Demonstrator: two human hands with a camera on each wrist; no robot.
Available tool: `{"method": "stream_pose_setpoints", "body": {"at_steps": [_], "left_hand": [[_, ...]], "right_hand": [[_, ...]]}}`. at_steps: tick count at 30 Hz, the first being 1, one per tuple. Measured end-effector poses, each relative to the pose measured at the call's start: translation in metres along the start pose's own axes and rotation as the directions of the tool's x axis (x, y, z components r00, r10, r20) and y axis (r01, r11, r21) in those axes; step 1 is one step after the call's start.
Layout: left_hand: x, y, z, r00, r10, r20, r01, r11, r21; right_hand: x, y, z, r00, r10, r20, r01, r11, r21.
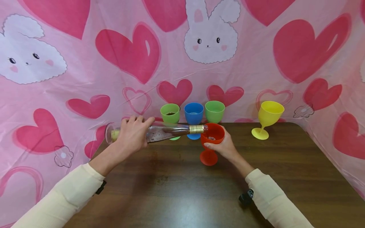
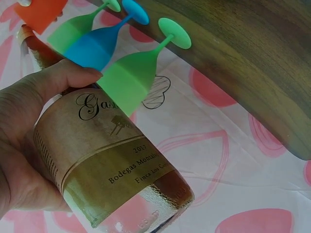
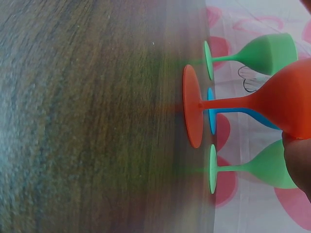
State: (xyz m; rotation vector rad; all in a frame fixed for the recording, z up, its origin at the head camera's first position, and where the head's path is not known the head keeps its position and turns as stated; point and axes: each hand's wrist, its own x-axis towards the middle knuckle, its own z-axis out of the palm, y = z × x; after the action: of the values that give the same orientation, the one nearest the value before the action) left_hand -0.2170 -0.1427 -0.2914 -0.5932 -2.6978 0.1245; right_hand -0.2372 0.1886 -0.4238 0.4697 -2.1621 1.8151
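My left hand grips a clear glass wine bottle tipped nearly level, dark liquid lying along its lower side. Its label faces the left wrist camera. The bottle's neck, with a gold band, points right, and its mouth is at the rim of a red goblet. Around that goblet's bowl my right hand is curled, thumb on the near side. A little liquid shows inside the red bowl. In the right wrist view the red goblet's base appears close to the tabletop; whether it touches I cannot tell.
Behind stand a green goblet with dark liquid, a blue goblet and another green goblet. Farther right is a yellow goblet. The brown wooden table ends at a pink heart-and-rabbit cloth.
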Motion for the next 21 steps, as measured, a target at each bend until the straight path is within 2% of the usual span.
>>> {"method": "stream_pose_setpoints", "body": {"at_steps": [21], "left_hand": [[0.0012, -0.0014, -0.0002, 1.0, 0.004, -0.005, -0.004, 1.0, 0.006]], "right_hand": [[0.0002, -0.003, 0.0001, 1.0, -0.002, 0.001, 0.002, 1.0, -0.009]]}}
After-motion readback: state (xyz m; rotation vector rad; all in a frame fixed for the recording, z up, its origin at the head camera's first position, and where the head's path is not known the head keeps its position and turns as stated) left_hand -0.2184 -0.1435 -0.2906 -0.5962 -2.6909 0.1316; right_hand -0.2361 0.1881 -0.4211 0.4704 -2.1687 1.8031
